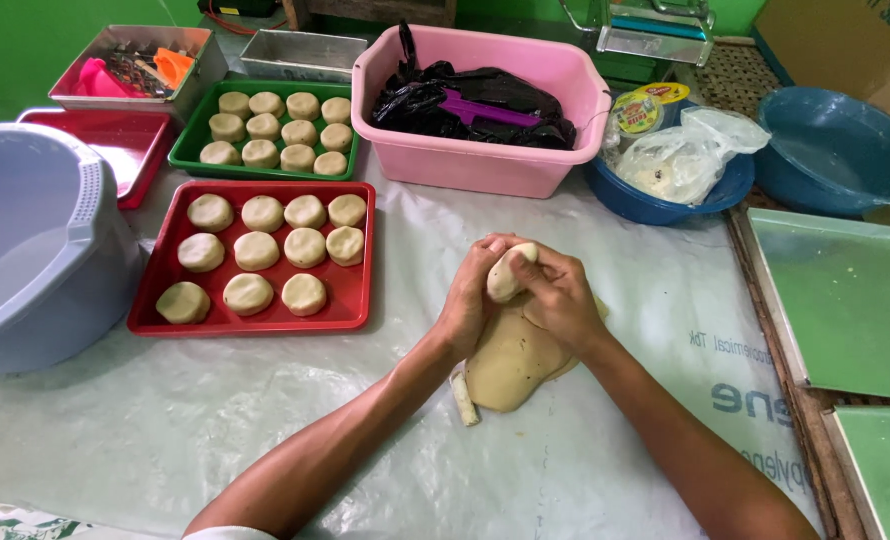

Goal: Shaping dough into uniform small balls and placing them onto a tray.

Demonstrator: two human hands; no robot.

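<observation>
Left hand (468, 295): curled round the left side of a small dough lump (506, 278), fingers clenched on it, thumb up top.
Right hand (557, 290): wrapped over the same lump from the right, fingers gripping; both hands meet mid-table, knuckles nearly touching.
Lump: pale, oval, held upright between the two palms, just above the big dough slab (513, 362).
Slab: flat on the plastic sheet (265, 430), right under the wrists; a thin offcut (463, 396) lies against its lower-left edge.
Red tray (355, 300): left of the hands, near but apart; ten dough discs (256, 250) sit in rows, and its lower-right corner is bare.
Green tray (187, 140): behind the red one, packed with discs, edge to edge with it.
Pink tub (485, 165): straight ahead past the hands, black bag (470, 105) inside; a strip of open sheet lies between tub and knuckles.
Grey basin (35, 250): far left, hard against the red tray's left edge.
Blue bowl (645, 205): ahead to the right, holding a clear bag (680, 160).
Green boards (845, 300): right side, past the sheet's edge.
Open room: wide bare sheet in the near-left, and more to the right of the right forearm.
</observation>
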